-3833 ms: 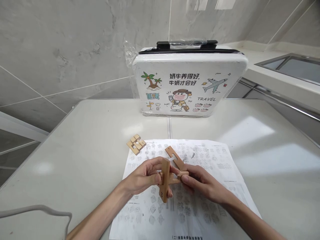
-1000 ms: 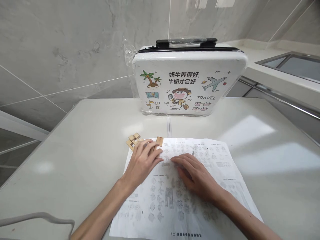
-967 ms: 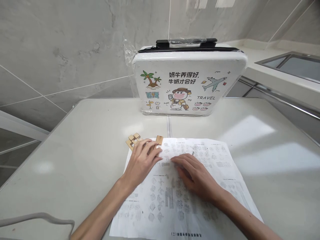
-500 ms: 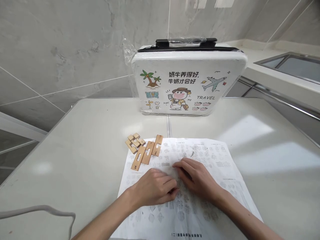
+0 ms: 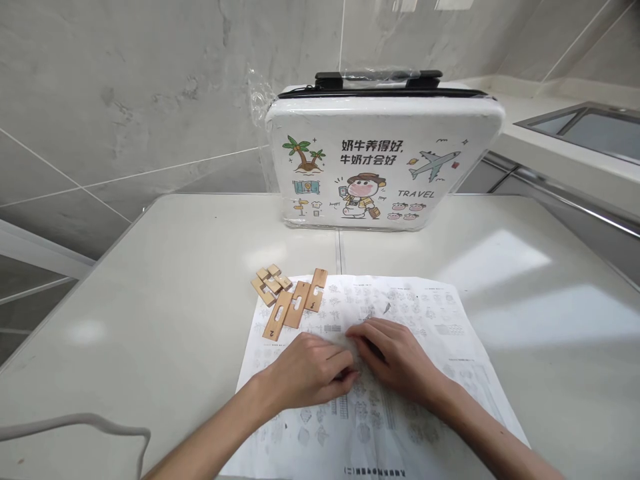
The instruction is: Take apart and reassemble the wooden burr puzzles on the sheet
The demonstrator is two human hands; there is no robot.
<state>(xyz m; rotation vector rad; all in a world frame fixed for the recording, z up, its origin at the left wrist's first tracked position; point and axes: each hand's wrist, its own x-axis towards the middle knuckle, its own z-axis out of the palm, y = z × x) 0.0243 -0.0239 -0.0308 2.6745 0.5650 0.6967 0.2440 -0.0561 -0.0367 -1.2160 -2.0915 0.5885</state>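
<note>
A few seconds ago I held the long wooden pieces (image 5: pixel 294 317) crossed through one another between my hands; now they lie flat in a slanting row, side by side, on the far left part of the printed sheet (image 5: pixel 430 373). I take that to mean they are fully apart, each one's cut-out plain to see. The small wooden blocks (image 5: pixel 263 292) sit just beyond them, by the sheet's corner on the tabletop (image 5: pixel 165 287). My left hand (image 5: pixel 317 367), over the pieces a second ago, has drawn back and rests on the sheet, fingers loosely curled, half open. My right hand (image 5: pixel 393 353) rests close beside it, fingers bent, a gap left under them. I see nothing in either, though my palms are hidden; both touch only paper.
</note>
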